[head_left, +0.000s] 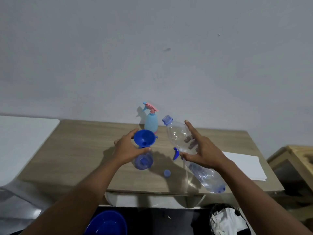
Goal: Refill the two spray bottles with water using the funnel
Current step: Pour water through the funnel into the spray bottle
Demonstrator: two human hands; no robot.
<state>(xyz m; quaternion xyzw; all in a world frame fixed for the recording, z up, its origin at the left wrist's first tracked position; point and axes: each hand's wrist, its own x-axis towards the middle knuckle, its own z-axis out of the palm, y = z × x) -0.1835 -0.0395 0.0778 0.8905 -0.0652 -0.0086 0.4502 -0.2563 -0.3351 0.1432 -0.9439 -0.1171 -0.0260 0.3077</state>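
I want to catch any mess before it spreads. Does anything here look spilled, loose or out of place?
No spill shows. The blue cap lies loose on the table, and a blue spray head lies off its bottle behind the tilted water bottle. The funnel sits in the open spray bottle; that seems intended.

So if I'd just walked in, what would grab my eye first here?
Probably the blue funnel at the centre of the wooden table, sitting in a clear spray bottle and steadied by the left hand. Beside it, the right hand holds a tilted, uncapped water bottle. A pale blue spray bottle stands behind, by the wall.
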